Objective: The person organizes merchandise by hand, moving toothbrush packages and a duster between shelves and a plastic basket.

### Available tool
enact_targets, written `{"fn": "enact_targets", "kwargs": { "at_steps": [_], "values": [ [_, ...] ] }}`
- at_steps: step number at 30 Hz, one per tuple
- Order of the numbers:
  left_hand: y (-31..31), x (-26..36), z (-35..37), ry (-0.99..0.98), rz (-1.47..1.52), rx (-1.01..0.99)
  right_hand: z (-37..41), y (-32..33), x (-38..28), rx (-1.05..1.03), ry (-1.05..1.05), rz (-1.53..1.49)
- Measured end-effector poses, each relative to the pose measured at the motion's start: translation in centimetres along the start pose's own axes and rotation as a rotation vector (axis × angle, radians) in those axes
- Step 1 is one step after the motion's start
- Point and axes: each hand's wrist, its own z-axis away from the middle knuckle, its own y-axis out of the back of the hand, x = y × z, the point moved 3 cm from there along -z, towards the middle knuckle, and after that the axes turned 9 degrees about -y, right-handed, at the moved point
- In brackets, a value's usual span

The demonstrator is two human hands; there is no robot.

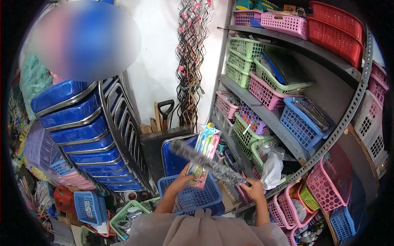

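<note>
Two items, centre of frame: left fingers grasping colourful pack; right fingers grasping fuzzy grey duster. I'd steady the pack, stroking lightly.

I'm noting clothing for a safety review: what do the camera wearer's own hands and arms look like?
The left hand and right hand are both ungloved, and the visible forearms are bare. A loose, greyish-brown garment with gathered folds covers the body. Any rings are too small to tell.
</note>
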Motion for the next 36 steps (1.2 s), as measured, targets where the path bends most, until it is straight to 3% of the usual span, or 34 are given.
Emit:
{"fn": "enact_targets", "kwargs": {
  "at_steps": [1,3,5,7,9,11,14,17,18,21,25,27,29,30,31,33,35,36],
  "values": [
    [0.0,0.0,0.2,0.043,0.010,0.034,0.0,0.4,-0.6,-0.029,0.129,0.017],
    [0.3,-0.3,0.4,-0.003,0.004,0.024,-0.4,0.9,-1.4,0.003,0.067,-0.056],
    [-0.1,-0.1,0.5,-0.026,0.056,-0.026,-1.0,0.6,-0.3,0.042,-0.192,-0.030],
    [-0.1,-0.2,0.5,-0.029,0.059,-0.005,-1.2,-0.1,0.0,0.050,-0.163,-0.095],
    [0.3,-0.2,0.5,-0.026,0.062,0.014,-0.9,-0.7,-0.8,-0.111,0.136,-0.119],
    [0.6,0.1,0.8,0.106,0.056,0.037,-0.7,-0.3,-1.6,-0.139,0.182,-0.125],
    [0.1,0.6,0.9,0.002,0.089,0.057,-1.1,-0.8,-1.1,-0.122,-0.167,-0.313],
    [0.8,-0.5,0.9,-0.041,0.167,0.056,-0.5,-1.8,-1.5,-0.137,-0.053,-0.223],
    [1.7,-1.2,0.8,0.008,0.164,0.094,-0.6,-1.9,-1.2,-0.207,0.079,-0.131],
    [1.0,0.0,1.0,0.014,0.110,0.068,-0.5,-1.1,-1.2,-0.274,0.004,-0.167],
    [0.0,0.5,1.1,0.001,0.084,0.063,-0.5,-1.7,-0.9,-0.109,-0.147,-0.308],
    [-0.3,0.6,1.1,0.032,0.077,0.067,0.0,-1.1,-1.6,-0.183,-0.137,-0.166],
    [1.1,-0.6,0.8,0.053,0.042,0.034,0.4,-1.0,-2.6,-0.257,0.152,-0.108],
    [1.8,-1.6,0.8,0.074,0.008,0.005,0.5,-1.1,-2.3,-0.182,0.153,-0.210],
    [1.3,-1.2,1.0,0.079,0.009,0.004,0.4,-1.2,-1.8,-0.182,0.148,-0.210],
    [-0.6,0.6,1.6,-0.003,0.020,0.036,0.1,-1.7,0.5,-0.170,-0.156,-0.238],
    [-1.0,0.8,1.7,0.008,0.048,0.031,0.5,-1.9,-0.1,-0.158,-0.207,-0.295],
    [-0.9,0.6,1.8,0.065,0.098,0.103,1.0,-1.9,-0.8,-0.211,-0.114,-0.262]
  ]
}}
